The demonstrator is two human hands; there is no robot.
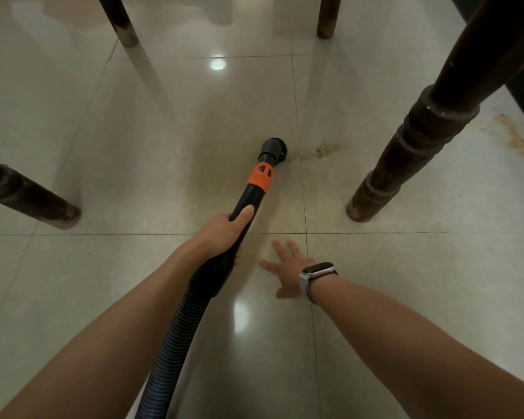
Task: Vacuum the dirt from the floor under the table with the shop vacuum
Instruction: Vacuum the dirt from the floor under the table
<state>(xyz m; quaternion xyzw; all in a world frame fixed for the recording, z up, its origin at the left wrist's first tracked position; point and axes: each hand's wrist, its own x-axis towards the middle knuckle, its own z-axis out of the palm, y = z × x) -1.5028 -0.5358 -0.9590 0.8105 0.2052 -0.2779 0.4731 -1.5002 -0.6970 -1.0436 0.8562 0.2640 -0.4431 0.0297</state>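
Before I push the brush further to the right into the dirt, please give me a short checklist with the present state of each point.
1. Grip: left hand holds the black wand, thumb on top. Ok.
2. Brush head at the left end of the dirt streak. Ok.
3. Path: turned table leg stands just beyond the streak. Ok, but close.
4. Support: right hand lies open on the floor tile, fingers spread. Ok.
5. Hose runs back between the arms without kinks in view. Ok.
6. More dirt behind that leg. Not ok, not yet cleaned.
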